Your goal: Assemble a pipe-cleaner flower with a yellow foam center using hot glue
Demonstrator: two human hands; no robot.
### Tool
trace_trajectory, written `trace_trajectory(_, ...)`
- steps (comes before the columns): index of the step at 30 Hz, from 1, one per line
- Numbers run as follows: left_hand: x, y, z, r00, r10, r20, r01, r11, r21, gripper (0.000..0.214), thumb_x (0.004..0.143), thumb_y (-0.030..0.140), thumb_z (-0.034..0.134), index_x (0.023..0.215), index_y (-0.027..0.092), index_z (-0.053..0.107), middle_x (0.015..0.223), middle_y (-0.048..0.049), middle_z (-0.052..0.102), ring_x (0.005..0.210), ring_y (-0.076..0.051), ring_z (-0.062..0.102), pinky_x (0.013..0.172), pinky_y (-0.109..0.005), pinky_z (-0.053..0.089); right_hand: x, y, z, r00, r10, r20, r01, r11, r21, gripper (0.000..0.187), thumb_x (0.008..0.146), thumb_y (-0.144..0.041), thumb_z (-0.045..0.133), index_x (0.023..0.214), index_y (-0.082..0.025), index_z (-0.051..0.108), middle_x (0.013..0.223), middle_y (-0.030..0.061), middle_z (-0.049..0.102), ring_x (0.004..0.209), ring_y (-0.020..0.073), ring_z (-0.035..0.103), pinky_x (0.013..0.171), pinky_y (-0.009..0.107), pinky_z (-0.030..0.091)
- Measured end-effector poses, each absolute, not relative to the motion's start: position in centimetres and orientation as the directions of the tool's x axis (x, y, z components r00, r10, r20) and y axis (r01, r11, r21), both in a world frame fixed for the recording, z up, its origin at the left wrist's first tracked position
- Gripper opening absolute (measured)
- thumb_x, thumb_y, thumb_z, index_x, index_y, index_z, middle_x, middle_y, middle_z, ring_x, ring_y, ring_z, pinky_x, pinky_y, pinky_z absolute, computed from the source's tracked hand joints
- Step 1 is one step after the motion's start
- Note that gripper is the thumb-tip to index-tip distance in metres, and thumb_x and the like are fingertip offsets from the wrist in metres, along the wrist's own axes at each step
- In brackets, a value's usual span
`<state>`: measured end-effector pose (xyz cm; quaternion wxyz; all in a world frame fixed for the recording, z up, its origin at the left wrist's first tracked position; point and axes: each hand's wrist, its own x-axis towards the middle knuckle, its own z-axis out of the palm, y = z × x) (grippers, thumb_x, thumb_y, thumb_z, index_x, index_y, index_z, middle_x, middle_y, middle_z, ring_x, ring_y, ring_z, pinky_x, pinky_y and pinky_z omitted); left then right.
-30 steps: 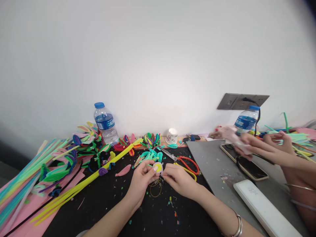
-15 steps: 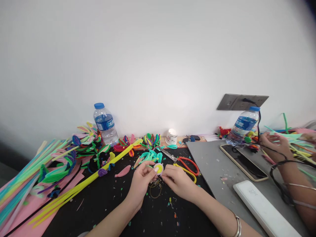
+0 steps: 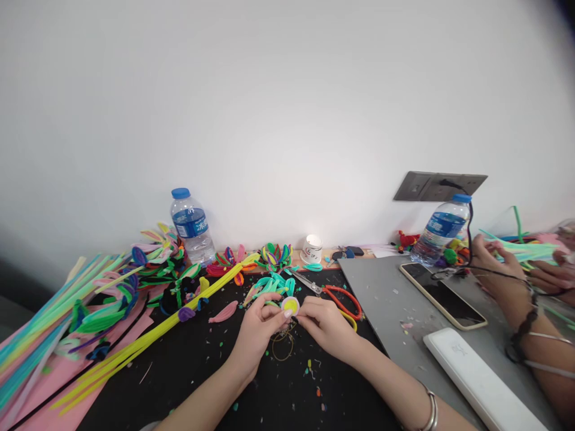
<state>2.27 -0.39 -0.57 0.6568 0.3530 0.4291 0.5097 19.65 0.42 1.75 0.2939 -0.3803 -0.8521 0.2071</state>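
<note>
A small round disc with a yellow middle and a pale rim is pinched between the thumb and fingers of my left hand. My right hand has its fingertips pressed together at the disc's right edge; what lies between them is hidden. Just below the disc, a thin gold-coloured wire loop rests over the black mat. Orange-and-yellow-handled scissors lie behind my right hand. Beyond my left fingers are turquoise pipe-cleaner loops, and a pink pipe-cleaner petal lies to the left.
Yellow pipe cleaners stretch across the left side, near a colourful pile. Water bottles stand by the wall on both sides, with a paper cup between. At right are a phone, a white box-like device and another person's hand.
My right fingers have shifted slightly at the disc's edge, and the disc has turned a little. At right, the other person's hands have moved among the pipe cleaners.
</note>
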Motion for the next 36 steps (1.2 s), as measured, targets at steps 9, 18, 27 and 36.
trace_trajectory(9,2.1,-0.3,-0.7,0.101,0.980,-0.170,-0.289,0.192,0.938,0.046,0.061,0.031,0.082,0.097,0.015,0.059,0.061,0.0012,0.069,0.059,-0.012,0.063,0.062,-0.021,0.048,19.7,0.8,1.3,-0.485,0.827,0.285,0.482,0.525,-0.702,0.027,0.090,-0.022,0.052,0.066,-0.016,0.063,0.061,-0.0007,0.051,0.058,0.0122,0.049,0.056,0.022,0.035)
trace_trajectory(18,2.1,-0.6,0.3,0.131,0.972,-0.198,-0.244,0.225,0.943,0.055,0.062,0.035,0.080,0.108,0.014,0.059,0.069,-0.0035,0.075,0.065,-0.017,0.069,0.063,-0.024,0.052,19.5,0.8,1.7,-0.392,0.915,0.094,0.337,0.239,-0.911,0.025,0.080,-0.030,0.057,0.060,-0.016,0.061,0.055,-0.0014,0.051,0.050,0.0113,0.045,0.050,0.023,0.034)
trace_trajectory(27,2.1,-0.7,0.3,0.137,0.978,-0.157,-0.188,0.181,0.965,0.054,0.067,0.035,0.075,0.112,0.013,0.056,0.071,-0.0037,0.075,0.068,-0.019,0.071,0.064,-0.026,0.052,19.1,0.9,1.4,-0.329,0.941,-0.085,0.158,-0.034,-0.987,0.019,0.070,-0.034,0.069,0.070,-0.017,0.060,0.050,-0.0052,0.050,0.044,0.0093,0.041,0.046,0.022,0.030)
trace_trajectory(36,2.1,-0.7,0.6,0.133,0.981,-0.142,-0.112,0.157,0.981,0.049,0.070,0.033,0.070,0.113,0.014,0.056,0.076,-0.0056,0.077,0.072,-0.022,0.073,0.065,-0.029,0.054,19.0,1.0,1.7,-0.319,0.944,-0.082,0.127,-0.043,-0.991,0.028,0.067,-0.039,0.075,0.071,-0.016,0.060,0.049,-0.0067,0.049,0.044,0.0083,0.041,0.045,0.022,0.029)
